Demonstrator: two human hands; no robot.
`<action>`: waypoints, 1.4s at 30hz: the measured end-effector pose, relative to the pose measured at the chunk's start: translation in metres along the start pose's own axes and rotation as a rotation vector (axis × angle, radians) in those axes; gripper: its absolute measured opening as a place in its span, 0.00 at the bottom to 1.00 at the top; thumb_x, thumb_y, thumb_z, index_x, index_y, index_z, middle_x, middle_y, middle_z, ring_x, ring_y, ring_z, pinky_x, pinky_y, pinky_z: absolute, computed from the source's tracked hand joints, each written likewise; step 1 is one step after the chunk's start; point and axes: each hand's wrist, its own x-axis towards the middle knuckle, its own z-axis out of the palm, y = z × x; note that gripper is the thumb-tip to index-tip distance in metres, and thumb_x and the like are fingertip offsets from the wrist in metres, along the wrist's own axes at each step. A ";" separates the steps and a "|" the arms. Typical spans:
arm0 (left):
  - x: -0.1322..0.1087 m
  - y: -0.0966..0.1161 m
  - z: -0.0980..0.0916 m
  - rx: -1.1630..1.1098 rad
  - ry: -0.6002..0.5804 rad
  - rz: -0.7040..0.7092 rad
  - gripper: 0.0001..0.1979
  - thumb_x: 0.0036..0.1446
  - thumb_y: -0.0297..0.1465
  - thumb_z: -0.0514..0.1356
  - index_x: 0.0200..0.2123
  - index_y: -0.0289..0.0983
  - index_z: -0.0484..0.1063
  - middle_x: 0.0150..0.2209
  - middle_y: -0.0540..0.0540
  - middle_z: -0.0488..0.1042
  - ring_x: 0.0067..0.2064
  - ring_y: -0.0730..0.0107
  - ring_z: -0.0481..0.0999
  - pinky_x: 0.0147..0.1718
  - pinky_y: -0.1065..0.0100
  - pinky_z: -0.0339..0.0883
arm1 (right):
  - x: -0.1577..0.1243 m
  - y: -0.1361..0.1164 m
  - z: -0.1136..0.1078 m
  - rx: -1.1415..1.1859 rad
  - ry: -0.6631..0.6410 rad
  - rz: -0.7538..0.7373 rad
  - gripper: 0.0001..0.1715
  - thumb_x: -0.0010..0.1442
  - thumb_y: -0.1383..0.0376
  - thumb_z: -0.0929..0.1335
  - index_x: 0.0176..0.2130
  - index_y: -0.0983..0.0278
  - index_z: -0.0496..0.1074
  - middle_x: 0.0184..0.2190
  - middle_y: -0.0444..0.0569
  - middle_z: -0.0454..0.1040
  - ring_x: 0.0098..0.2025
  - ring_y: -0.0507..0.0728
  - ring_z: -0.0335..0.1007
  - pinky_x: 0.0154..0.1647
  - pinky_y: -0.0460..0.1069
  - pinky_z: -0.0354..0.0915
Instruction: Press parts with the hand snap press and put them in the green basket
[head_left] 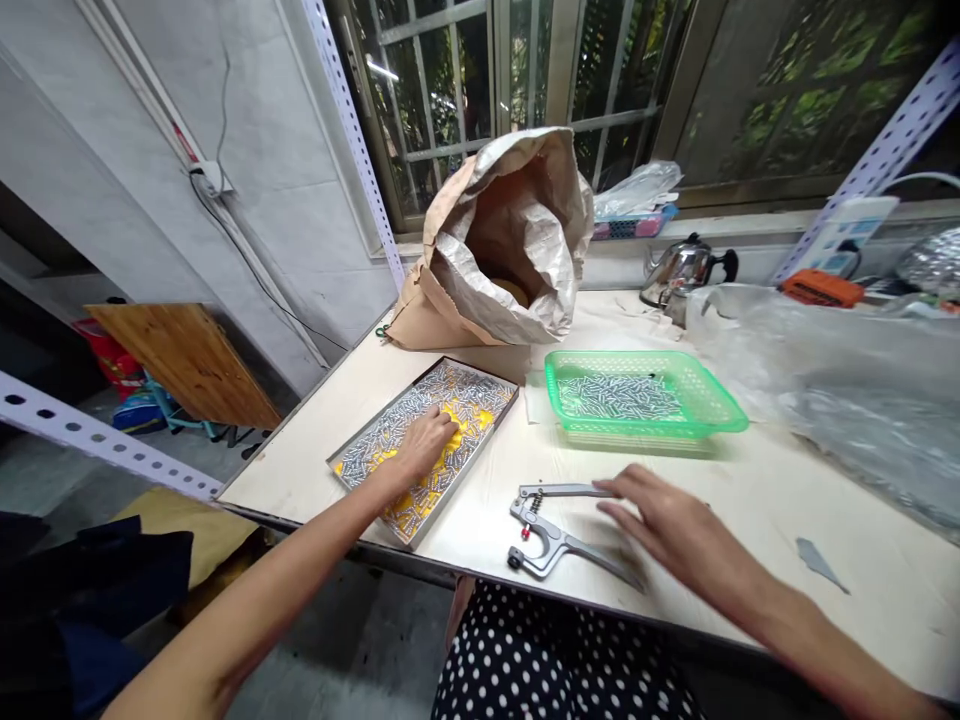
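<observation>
From where I stand, the left hand (431, 442) dips into the shallow, grey-rimmed rectangular tray (466, 467) left of centre, fingertips down among small silvery metal pieces (375, 430) over a yellow bottom; I cannot tell whether it pinches one. The low rim probably keeps them together while leaving room for fingers. Right of centre, the right hand (651, 510) reaches the end of the upper handle of the silver metal hand pliers (559, 540), its fingers loosely parted; whether they grip, I cannot tell. The pliers lie at the lower middle, handles toward that hand, seemingly for easy pickup. Behind them, the green, lattice-sided plastic basket (720, 405) holds similar pieces, likely within reach of either hand.
</observation>
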 end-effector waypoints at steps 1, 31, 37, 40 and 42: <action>0.002 -0.001 0.001 0.006 -0.010 0.015 0.07 0.63 0.26 0.55 0.38 0.35 0.73 0.38 0.41 0.73 0.44 0.59 0.65 0.39 0.65 0.60 | -0.012 -0.008 0.009 0.037 -0.073 0.012 0.17 0.69 0.59 0.58 0.48 0.60 0.70 0.42 0.51 0.70 0.38 0.56 0.73 0.38 0.50 0.69; -0.052 0.129 -0.002 -0.343 -0.049 0.018 0.12 0.64 0.31 0.53 0.33 0.36 0.74 0.34 0.44 0.76 0.36 0.66 0.74 0.36 0.68 0.65 | -0.003 -0.016 0.027 -0.248 -0.338 0.048 0.09 0.68 0.64 0.62 0.41 0.63 0.70 0.40 0.49 0.73 0.38 0.55 0.70 0.28 0.48 0.53; -0.058 0.121 0.001 -0.132 -0.193 0.107 0.12 0.61 0.24 0.51 0.32 0.35 0.74 0.37 0.41 0.74 0.40 0.61 0.74 0.37 0.66 0.66 | -0.002 -0.015 0.028 -0.248 -0.328 0.031 0.09 0.68 0.64 0.61 0.40 0.63 0.70 0.39 0.49 0.72 0.38 0.55 0.69 0.28 0.49 0.53; -0.055 0.123 0.000 -0.396 -0.160 -0.045 0.09 0.59 0.27 0.55 0.31 0.36 0.75 0.33 0.44 0.75 0.37 0.64 0.74 0.36 0.67 0.66 | -0.006 -0.014 0.031 -0.259 -0.297 0.004 0.10 0.68 0.66 0.60 0.41 0.63 0.69 0.38 0.49 0.72 0.38 0.55 0.69 0.30 0.49 0.54; -0.053 0.126 0.000 -0.709 -0.193 -0.279 0.08 0.57 0.33 0.58 0.31 0.36 0.74 0.27 0.48 0.74 0.28 0.69 0.73 0.29 0.70 0.66 | -0.010 -0.014 0.031 -0.266 -0.280 -0.018 0.10 0.68 0.68 0.59 0.41 0.63 0.69 0.38 0.49 0.72 0.38 0.56 0.68 0.31 0.50 0.54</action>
